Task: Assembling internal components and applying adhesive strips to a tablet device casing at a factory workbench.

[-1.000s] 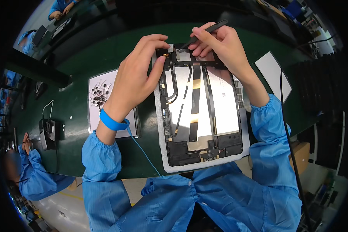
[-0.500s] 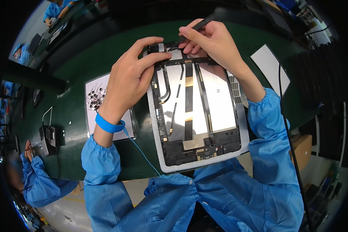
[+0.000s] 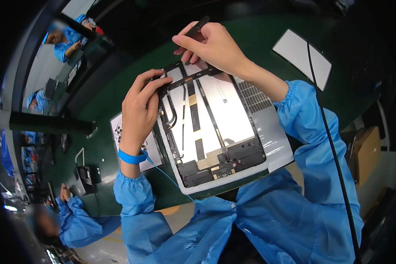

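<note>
An opened tablet (image 3: pixel 220 110) lies on a white foam pad (image 3: pixel 174 174), showing silvery inner plates, dark flat cables and black parts along its near end. My left hand (image 3: pixel 141 103) grips its far left corner, fingers curled over the frame; a blue wrist strap (image 3: pixel 133 157) with a thin cord circles the wrist. Above the tablet's far edge, my right hand (image 3: pixel 218 48) is closed round slim black tweezers (image 3: pixel 199 26). The tweezers' tip is hidden behind the fingers.
A silver panel with a dark grid (image 3: pixel 273 136) sticks out right of the pad. Left of it lies a white sheet (image 3: pixel 150 152) with small dark parts. A white board (image 3: pixel 303 61) is at far right, near a hanging black cable (image 3: pixel 328 132). Another person (image 3: pixel 77 220) sits at left.
My right hand has lifted the tweezers off the tablet's far end and moved up and left. My left hand remains at the far left corner. The whole view has turned somewhat.
</note>
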